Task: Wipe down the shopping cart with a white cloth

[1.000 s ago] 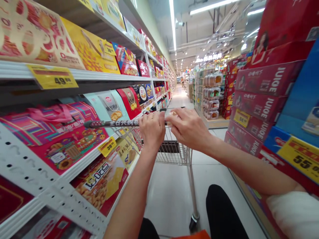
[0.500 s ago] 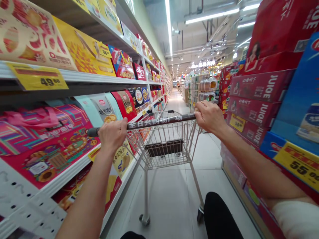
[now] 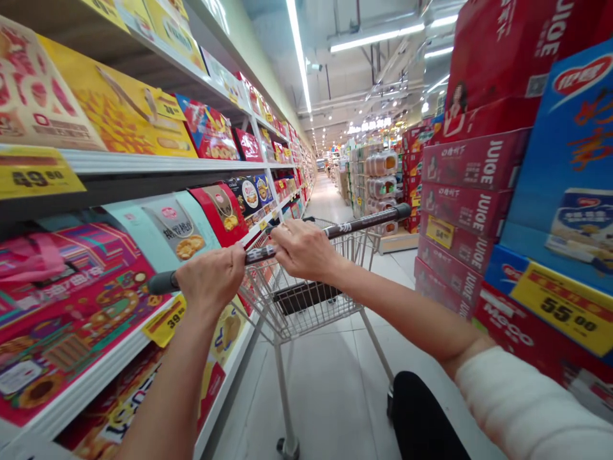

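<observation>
A wire shopping cart [image 3: 316, 313] stands in front of me, its dark handle [image 3: 368, 222] tilted up toward the right. Near the handle's left end, my left hand [image 3: 211, 278] is closed around it. My right hand [image 3: 306, 249] is closed on the bar's middle, close beside the left one, with the right end of the bar uncovered. Inside the basket a dark panel [image 3: 306, 296] shows behind the wires. The cart's front part is partly hidden by my right hand and the handle.
Shelves [image 3: 167, 163] of boxed snacks with yellow price tags run along the left, close to my left arm. Stacked red cartons [image 3: 464, 191] and a blue box [image 3: 565, 179] rise on the right. Tiled floor [image 3: 330, 370] leads down the aisle between them.
My right hand has shifted left along the handle, from its right end to the middle. The handle now slants more, right side up. The shelves have slid leftward in view.
</observation>
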### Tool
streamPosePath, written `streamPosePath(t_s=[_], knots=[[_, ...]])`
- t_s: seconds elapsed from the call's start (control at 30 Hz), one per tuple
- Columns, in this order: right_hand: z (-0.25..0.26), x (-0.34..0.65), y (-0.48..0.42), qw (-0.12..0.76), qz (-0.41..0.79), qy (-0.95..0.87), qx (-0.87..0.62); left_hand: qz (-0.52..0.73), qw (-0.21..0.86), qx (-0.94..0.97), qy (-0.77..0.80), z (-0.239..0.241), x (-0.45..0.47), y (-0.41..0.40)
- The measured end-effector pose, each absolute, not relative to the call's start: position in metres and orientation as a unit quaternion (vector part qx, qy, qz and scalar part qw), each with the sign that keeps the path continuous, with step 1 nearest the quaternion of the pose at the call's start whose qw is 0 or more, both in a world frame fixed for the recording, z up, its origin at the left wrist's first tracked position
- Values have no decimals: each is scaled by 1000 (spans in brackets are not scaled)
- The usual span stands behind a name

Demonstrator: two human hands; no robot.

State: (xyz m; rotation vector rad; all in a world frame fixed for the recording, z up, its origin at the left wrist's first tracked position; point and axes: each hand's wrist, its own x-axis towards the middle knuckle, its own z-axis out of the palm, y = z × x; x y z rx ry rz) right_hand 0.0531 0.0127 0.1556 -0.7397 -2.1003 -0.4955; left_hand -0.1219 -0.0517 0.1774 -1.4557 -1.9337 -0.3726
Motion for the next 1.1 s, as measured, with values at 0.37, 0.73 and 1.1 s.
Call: streamPosePath(t_s=[0.37,0.73,1.1], knots=[[84,246,81,538,-299,-738,-275,-172,365,-533,-744,173,-122,-58],[74,98,58,502,-285,-780,-240,-172,381,-526,-740,172,-106,-57],[103,204,58,520,-340,-743,-250,-183,401,-526,-728,166,-128,-57]])
